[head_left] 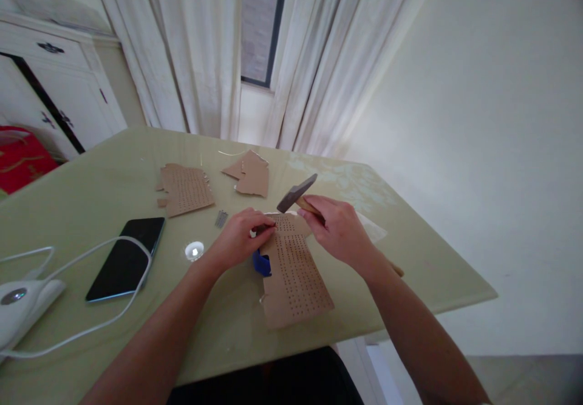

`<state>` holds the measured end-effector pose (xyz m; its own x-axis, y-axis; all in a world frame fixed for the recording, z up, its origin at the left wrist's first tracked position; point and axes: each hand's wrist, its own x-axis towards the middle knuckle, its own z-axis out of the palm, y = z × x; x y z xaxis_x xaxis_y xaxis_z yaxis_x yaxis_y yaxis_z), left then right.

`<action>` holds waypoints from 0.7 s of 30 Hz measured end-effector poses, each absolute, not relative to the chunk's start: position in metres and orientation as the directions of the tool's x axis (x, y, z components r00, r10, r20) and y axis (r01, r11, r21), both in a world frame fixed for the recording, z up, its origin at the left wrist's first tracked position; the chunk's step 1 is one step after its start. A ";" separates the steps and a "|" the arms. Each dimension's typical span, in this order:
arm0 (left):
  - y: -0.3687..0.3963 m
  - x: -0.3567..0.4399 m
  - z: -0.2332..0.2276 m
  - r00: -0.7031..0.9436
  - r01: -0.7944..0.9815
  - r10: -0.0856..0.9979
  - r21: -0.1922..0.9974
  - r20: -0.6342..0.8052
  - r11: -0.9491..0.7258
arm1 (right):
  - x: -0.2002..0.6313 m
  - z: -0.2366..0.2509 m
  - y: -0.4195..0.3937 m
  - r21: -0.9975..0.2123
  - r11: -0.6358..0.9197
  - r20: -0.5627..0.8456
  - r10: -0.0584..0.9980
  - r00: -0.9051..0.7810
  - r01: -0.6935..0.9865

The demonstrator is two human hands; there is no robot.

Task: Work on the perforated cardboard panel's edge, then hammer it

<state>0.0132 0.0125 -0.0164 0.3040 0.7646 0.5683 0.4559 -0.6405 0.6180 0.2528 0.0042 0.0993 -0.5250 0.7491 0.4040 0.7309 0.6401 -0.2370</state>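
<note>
My right hand (334, 226) grips the wooden handle of a hammer (296, 193), whose dark metal head is raised just above the far end of a piece of cardboard (296, 271). Rows of small holes cover that cardboard. At its far left edge, my left hand (243, 235) pinches thumb and fingers together over the surface. Whatever sits in the pinch is too small to make out. A blue object (262, 263) shows partly from under the cardboard's left edge. Several thin grey nail-like pieces (221, 218) lie side by side left of my left hand.
Another hole-marked cardboard piece (186, 189) and torn cardboard scraps (250, 174) lie farther back on the pale green table (218, 344). To the left are a phone (127, 259), a white cable (109, 317), a white power strip (31, 308) and a small round clear object (194, 251).
</note>
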 end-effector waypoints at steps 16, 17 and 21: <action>0.013 0.010 -0.016 0.318 0.464 0.767 0.614 0.558 -0.639 | 0.250 0.092 0.002 -0.261 0.639 0.309 0.766 -0.564 0.724; 0.012 0.010 -0.015 0.317 0.465 0.766 0.612 0.560 -0.640 | 0.250 0.092 0.001 -0.263 0.639 0.300 0.766 -0.568 0.723; 0.013 0.010 -0.016 0.303 0.469 0.765 0.610 0.568 -0.639 | 0.253 0.092 0.002 -0.329 0.585 0.394 0.798 -0.455 0.741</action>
